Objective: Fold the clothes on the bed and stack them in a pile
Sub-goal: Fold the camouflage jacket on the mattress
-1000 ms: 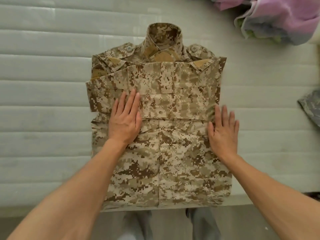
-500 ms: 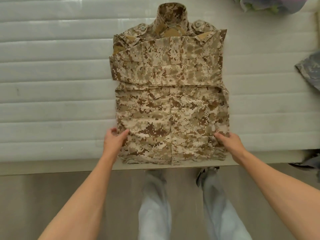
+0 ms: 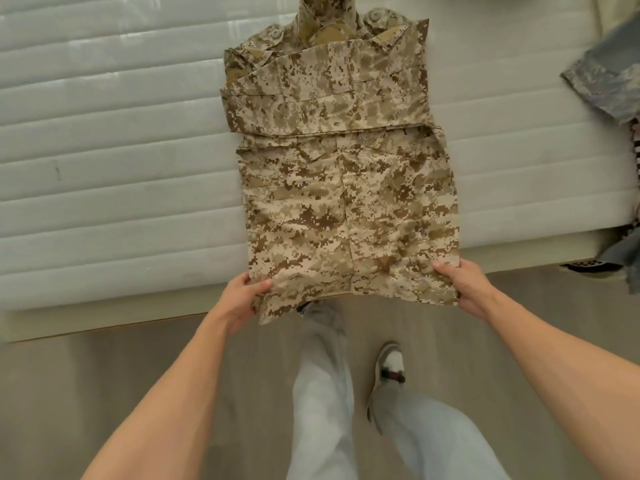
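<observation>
Left hand point(image 3: 239, 299) and right hand point(image 3: 464, 289) apparently pinch jacket point(image 3: 346, 188) hem.

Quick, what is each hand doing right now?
Left hand: grips the near left corner of the tan camouflage fabric jacket.
Right hand: grips its near right corner.

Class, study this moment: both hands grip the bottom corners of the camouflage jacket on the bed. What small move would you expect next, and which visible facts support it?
Probably lift the hem and fold it up toward the collar. The left hand and right hand each pinch a bottom corner of the camouflage jacket, the sleeves already lie folded across its chest, and its lower half hangs past the bed edge.
</observation>
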